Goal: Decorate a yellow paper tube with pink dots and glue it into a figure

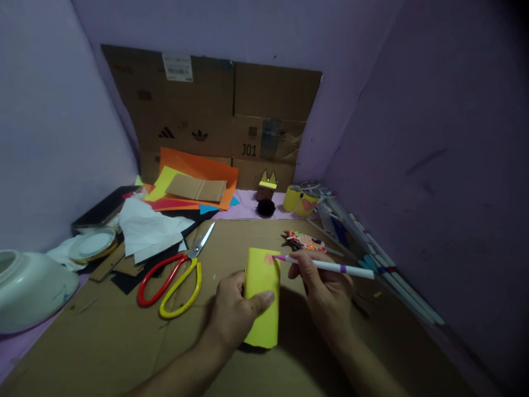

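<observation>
My left hand (237, 309) is wrapped round a yellow paper-covered box (263, 325), its thumb lying across the front face. A small reddish-orange patch shows near the top of that face. In my right hand (322, 286) is a white felt-tip pen (351, 270) with a purple tip and purple band. The pen's tip touches or nearly touches the box beside the patch; which of the two I cannot tell. Left of the box lies a pair of scissors (192, 253) with one red and one yellow handle, blades parted slightly.
A white bowl-like vessel (33, 292) stands at the far left, near crumpled white paper (149, 229). Coloured sheets (198, 165) lie at the back before a cardboard panel (190, 105). Small yellow cylinders (291, 198) stand back right, and several pens (397, 275) line the right wall.
</observation>
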A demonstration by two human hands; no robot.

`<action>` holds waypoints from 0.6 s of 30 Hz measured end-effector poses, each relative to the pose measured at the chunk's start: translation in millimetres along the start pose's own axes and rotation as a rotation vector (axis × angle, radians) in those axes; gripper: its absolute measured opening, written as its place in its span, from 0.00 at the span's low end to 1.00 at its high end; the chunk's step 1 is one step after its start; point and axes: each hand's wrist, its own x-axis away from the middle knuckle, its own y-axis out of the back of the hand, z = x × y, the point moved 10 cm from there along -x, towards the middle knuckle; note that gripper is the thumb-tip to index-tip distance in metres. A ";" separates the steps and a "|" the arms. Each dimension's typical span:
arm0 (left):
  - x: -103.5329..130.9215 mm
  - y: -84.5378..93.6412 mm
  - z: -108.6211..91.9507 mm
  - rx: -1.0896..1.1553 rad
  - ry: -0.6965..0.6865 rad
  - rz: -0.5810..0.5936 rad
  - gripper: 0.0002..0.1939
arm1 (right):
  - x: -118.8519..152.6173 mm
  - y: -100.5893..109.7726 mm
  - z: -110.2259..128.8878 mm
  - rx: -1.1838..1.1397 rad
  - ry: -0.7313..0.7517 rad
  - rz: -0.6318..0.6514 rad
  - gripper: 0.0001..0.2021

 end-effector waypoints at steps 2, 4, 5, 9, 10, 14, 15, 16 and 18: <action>-0.2 0.8 1.0 -0.009 0.001 -0.004 0.15 | -0.3 -0.2 -0.3 0.016 -0.006 0.005 0.11; -0.4 1.4 2.4 -0.026 0.006 -0.008 0.15 | -0.4 0.8 -1.4 0.023 -0.015 -0.003 0.11; -0.5 1.3 2.7 -0.033 0.006 -0.007 0.15 | -0.3 1.6 -1.9 0.026 -0.018 -0.009 0.11; 0.0 0.1 1.4 -0.026 0.001 -0.001 0.15 | -0.1 2.3 -3.3 0.051 -0.025 -0.005 0.12; 0.2 0.2 0.9 -0.020 0.000 -0.003 0.15 | -0.1 2.3 -3.3 0.055 -0.026 -0.002 0.12; 0.3 -0.7 -0.2 -0.007 0.000 0.002 0.15 | -0.4 3.0 -3.1 0.049 -0.029 -0.005 0.13; 0.1 -0.5 -0.4 -0.013 -0.004 0.002 0.15 | -0.3 2.8 -3.2 0.044 -0.030 -0.003 0.13; 0.0 0.3 -0.6 -0.022 -0.008 -0.005 0.14 | -0.2 2.1 -3.8 0.039 -0.034 0.003 0.13; -0.2 1.6 -0.6 -0.032 -0.011 -0.015 0.14 | 0.4 1.1 -5.7 0.032 -0.044 0.015 0.13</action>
